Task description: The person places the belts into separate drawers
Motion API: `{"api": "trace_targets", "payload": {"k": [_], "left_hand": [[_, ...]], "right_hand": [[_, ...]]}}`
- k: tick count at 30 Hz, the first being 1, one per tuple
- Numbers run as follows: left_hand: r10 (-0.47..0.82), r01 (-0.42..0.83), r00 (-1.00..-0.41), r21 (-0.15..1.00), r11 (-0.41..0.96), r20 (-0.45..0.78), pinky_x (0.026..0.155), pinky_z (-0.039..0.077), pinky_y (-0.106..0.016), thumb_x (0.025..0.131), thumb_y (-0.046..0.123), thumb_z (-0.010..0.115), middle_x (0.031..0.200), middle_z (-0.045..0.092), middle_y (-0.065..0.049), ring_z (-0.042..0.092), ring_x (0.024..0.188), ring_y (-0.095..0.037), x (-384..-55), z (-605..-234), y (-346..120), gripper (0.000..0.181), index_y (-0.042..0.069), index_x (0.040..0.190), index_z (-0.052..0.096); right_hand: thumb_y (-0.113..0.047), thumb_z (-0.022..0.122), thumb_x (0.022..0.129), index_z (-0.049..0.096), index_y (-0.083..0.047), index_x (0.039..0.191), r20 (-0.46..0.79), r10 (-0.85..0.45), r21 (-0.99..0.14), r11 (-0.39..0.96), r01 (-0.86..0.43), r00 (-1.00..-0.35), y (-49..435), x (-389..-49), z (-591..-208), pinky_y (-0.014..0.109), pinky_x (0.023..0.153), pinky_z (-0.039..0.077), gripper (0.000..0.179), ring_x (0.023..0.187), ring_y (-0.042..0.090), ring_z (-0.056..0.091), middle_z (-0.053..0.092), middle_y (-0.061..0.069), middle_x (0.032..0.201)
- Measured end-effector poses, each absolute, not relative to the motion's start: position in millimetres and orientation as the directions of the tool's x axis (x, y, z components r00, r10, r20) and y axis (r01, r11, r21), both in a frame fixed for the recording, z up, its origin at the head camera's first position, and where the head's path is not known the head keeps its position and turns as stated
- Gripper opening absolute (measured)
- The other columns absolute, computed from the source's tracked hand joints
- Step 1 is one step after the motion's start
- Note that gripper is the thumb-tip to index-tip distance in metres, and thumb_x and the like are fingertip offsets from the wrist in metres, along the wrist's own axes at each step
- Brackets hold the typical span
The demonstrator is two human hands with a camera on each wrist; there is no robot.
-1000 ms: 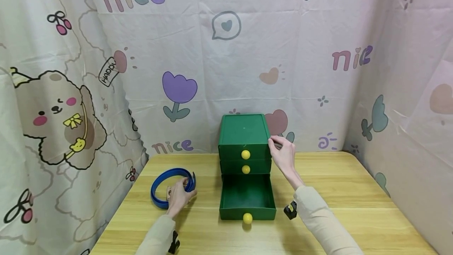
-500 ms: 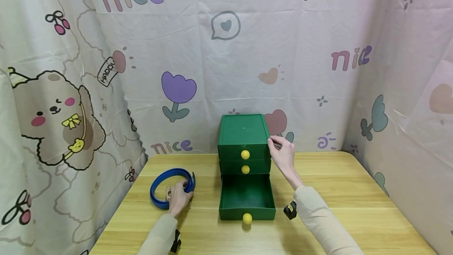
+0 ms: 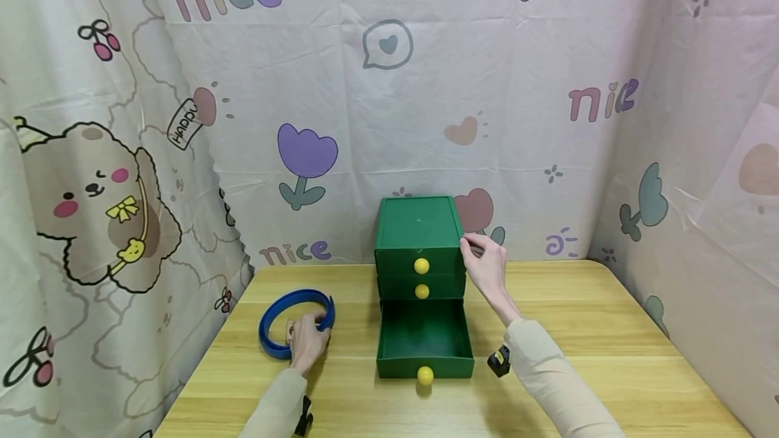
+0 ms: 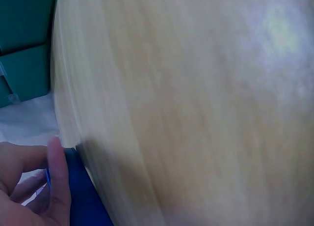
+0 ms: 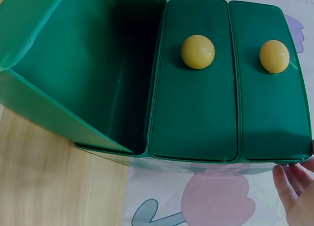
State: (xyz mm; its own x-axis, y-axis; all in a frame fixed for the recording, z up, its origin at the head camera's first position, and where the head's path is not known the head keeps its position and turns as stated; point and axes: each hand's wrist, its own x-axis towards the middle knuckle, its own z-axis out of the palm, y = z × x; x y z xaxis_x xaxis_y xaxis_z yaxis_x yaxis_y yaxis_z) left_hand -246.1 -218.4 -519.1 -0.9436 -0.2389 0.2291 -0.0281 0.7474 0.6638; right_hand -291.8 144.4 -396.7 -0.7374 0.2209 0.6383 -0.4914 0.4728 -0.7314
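Note:
A blue belt (image 3: 274,311) lies coiled in a loop on the left of the table, its light-coloured buckle (image 3: 289,330) partly behind my left hand (image 3: 309,341). That hand pinches the belt's right side between thumb and fingers; in the left wrist view the blue strap (image 4: 84,199) shows beside the thumb. A green drawer cabinet (image 3: 420,222) with yellow round knobs stands at the middle back. Its bottom drawer (image 3: 426,340) is pulled out with a bare inside, while the upper two are in. My right hand (image 3: 489,268) holds the cabinet's top right front corner.
The wooden table (image 3: 584,343) extends to both sides of the cabinet. A printed curtain (image 3: 389,107) hangs close behind the cabinet and along both sides. The pulled-out drawer juts toward the front, its yellow knob (image 3: 425,375) foremost.
My left hand has shifted very slightly along the belt, its fingers drawing in around the strap. The right hand and the drawers have stayed as they were.

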Motion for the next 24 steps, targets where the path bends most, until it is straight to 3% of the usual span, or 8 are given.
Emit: {"api": "trace_targets", "payload": {"k": [5,9,12,17,24], "left_hand": [[-0.265,-0.045,-0.933,0.653,0.756,0.242,0.07,0.055,-0.046,0.088,0.006,0.072,0.123,0.072,-0.019,0.07,0.095,-0.038,-244.2,-518.1,-216.4,0.034,0.006,0.121,0.073],[-0.281,-0.051,-0.93,0.674,0.737,0.236,0.055,0.042,-0.033,0.089,0.009,0.072,0.12,0.073,-0.019,0.067,0.072,-0.03,-243.0,-518.5,-216.5,0.032,0.008,0.122,0.073],[-0.291,-0.055,-0.929,0.69,0.722,0.231,0.06,0.039,-0.035,0.091,0.012,0.071,0.118,0.074,-0.018,0.066,0.073,-0.028,-241.6,-519.6,-217.5,0.031,0.01,0.122,0.073],[-0.297,-0.045,-0.925,0.707,0.706,0.237,0.075,0.042,-0.047,0.093,0.016,0.071,0.118,0.074,-0.016,0.069,0.091,-0.035,-239.9,-522.1,-219.2,0.028,0.012,0.12,0.074],[-0.31,-0.052,-0.918,0.699,0.713,0.248,0.061,0.033,-0.033,0.091,0.02,0.072,0.115,0.075,-0.015,0.062,0.065,-0.023,-242.5,-522.0,-223.2,0.026,0.015,0.117,0.076]], "right_hand": [[-0.012,0.068,0.096,0.078,0.0,0.107,0.623,0.222,-0.742,0.472,-0.476,-0.75,144.6,-292.6,-397.4,0.004,0.074,0.051,0.02,0.093,0.03,0.076,0.076,0.018,0.108],[-0.012,0.067,0.096,0.078,0.0,0.108,0.624,0.221,-0.743,0.465,-0.481,-0.75,144.4,-293.5,-397.5,-0.002,0.072,0.046,0.02,0.092,0.032,0.076,0.076,0.019,0.109],[-0.011,0.067,0.096,0.078,0.001,0.108,0.625,0.221,-0.743,0.462,-0.484,-0.749,144.3,-293.6,-397.6,-0.003,0.071,0.045,0.02,0.092,0.032,0.076,0.076,0.02,0.109],[-0.012,0.067,0.096,0.078,0.001,0.107,0.622,0.221,-0.745,0.462,-0.481,-0.751,144.5,-293.5,-398.1,-0.003,0.071,0.045,0.02,0.092,0.032,0.076,0.076,0.02,0.108],[-0.012,0.068,0.096,0.078,0.0,0.107,0.633,0.22,-0.736,0.468,-0.489,-0.743,144.8,-294.0,-398.0,0.004,0.074,0.052,0.019,0.092,0.031,0.076,0.076,0.019,0.107]]}}
